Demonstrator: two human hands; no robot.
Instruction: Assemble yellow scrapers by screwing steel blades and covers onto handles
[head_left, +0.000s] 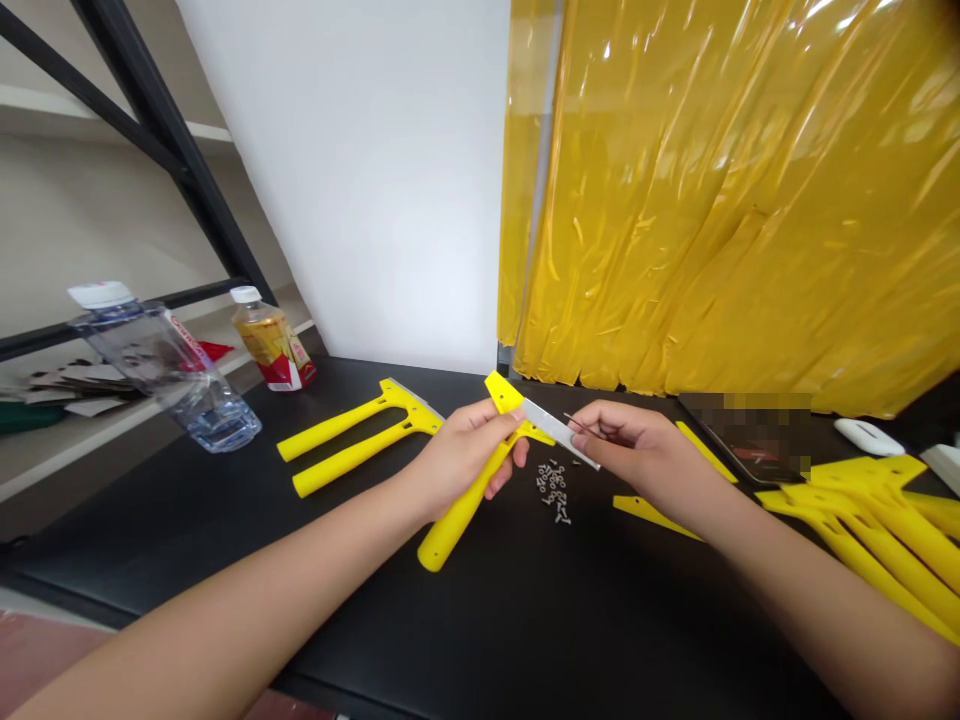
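My left hand is closed around the neck of a yellow scraper handle, whose head points up and away from me. A flat silver blade lies along that head and sticks out to the right. My right hand pinches the far end of the blade between thumb and fingers. From the right fingers also juts a thin dark sliver, too small to name. A pile of small screws and nuts lies just below the blade. Beside the right forearm is a yellow strip, partly covered by it.
Two yellow scrapers lie at left. Several yellow handles are stacked at right near a dark, blurred-out device and a white case. A clear bottle and a drink bottle stand at left; yellow plastic sheeting hangs behind.
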